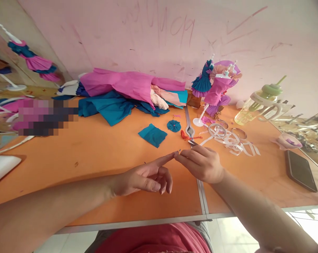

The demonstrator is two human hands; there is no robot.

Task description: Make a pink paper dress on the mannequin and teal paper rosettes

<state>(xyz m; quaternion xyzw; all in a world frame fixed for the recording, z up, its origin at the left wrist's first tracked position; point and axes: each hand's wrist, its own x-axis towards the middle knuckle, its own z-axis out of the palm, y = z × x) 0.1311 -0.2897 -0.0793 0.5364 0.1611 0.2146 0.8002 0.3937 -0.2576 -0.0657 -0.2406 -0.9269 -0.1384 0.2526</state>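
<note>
My left hand (145, 177) hovers over the orange table (95, 154) with its index finger stretched out and the other fingers curled in. My right hand (201, 163) is closed in a pinch at the tip of that finger; whatever it holds is too small to name. Just beyond the hands lie metal scissors (190, 130), a scrap of red thread (184, 135), a folded teal paper square (152, 135) and a small teal paper rosette (174, 125).
Piled pink and teal crepe paper (122, 93) lies at the back. Paper-dressed doll stands (214, 84) are near the wall, another at far left (30, 59). White ribbon and tape rings (227, 137), a green-lidded bottle (259, 102), a dark phone (299, 170) sit right.
</note>
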